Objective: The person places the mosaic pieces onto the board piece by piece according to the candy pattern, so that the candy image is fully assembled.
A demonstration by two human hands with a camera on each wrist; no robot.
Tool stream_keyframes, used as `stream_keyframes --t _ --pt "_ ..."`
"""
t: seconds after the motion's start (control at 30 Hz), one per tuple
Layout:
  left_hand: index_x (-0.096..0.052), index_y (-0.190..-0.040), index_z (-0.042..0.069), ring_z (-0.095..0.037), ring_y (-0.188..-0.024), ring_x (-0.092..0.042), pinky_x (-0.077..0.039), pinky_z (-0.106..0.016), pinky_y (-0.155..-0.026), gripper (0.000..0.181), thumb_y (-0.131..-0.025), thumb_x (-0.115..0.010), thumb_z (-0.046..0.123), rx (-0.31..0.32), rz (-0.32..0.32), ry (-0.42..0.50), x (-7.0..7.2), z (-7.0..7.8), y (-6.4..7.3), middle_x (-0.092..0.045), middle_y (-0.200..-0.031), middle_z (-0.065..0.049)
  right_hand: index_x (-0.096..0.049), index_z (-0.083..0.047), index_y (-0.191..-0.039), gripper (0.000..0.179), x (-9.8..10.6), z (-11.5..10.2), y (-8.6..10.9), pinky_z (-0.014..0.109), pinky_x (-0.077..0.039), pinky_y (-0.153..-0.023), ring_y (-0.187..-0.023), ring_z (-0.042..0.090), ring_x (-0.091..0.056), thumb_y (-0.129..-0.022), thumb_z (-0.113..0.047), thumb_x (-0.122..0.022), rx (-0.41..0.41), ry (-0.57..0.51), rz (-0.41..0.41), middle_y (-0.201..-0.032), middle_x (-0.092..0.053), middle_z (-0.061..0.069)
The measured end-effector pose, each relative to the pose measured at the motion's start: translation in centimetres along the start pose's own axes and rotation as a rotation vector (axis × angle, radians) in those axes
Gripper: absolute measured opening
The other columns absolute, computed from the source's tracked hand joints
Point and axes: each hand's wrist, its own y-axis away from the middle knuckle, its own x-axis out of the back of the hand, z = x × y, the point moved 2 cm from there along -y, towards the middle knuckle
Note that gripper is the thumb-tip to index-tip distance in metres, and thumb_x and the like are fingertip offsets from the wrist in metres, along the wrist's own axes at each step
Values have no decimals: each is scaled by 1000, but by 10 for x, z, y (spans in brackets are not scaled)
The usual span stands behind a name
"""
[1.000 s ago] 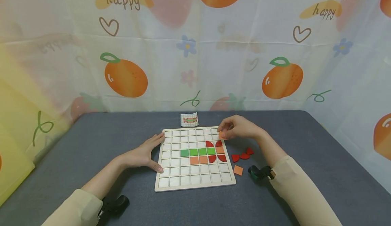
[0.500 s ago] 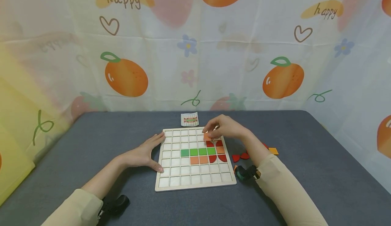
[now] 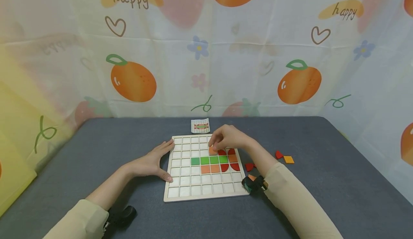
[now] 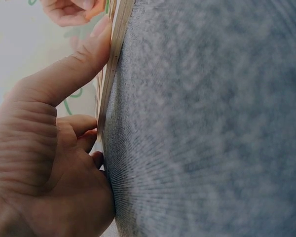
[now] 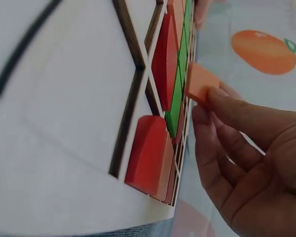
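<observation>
A white wooden grid board (image 3: 190,191) lies on the table, with a row of green squares (image 3: 204,160), orange squares (image 3: 214,168) and red rounded pieces (image 3: 234,167) set in its cells. My right hand (image 3: 229,138) pinches an orange square tile (image 3: 212,150) between thumb and fingers, over a cell just above the green row. In the right wrist view the held tile (image 5: 202,84) stands tilted against the grid. My left hand (image 3: 151,163) rests on the board's left edge, thumb and fingers spread. The left wrist view shows its thumb (image 4: 71,74) on the wooden rim.
A small pattern card (image 3: 200,126) lies behind the board. To the right are a yellow-orange square (image 3: 288,159), a red piece (image 3: 279,154) and more red pieces (image 3: 249,167), partly covered by the right forearm. An orange piece (image 3: 252,177) shows behind the black wrist camera (image 3: 253,184).
My right hand has carried the orange tile leftward from the board's right edge, then slightly down toward the green row. The left hand has stayed on the board's edge.
</observation>
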Motion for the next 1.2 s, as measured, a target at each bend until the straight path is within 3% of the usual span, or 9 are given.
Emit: stream_keyframes --t 0.27,1.2 --pt "-15 -157 -3 -48 -153 4 -6 -73 -115 123 -67 -90 38 -7 -2 -3 0 1 0 -3 -168 -20 -77 -10 -98 11 -3 0 -1 25 -50 -61 -69 16 -64 -88 -8 -71 -19 54 -5 -87 -75 7" --pt "-15 -157 -2 -48 -153 4 -6 -73 -115 124 -67 -90 39 -14 -2 -4 1 0 1 -2 -168 -20 -77 -8 -98 13 -4 2 -2 23 -54 -69 -76 8 -66 -86 -6 -73 -22 77 -17 -90 -76 8"
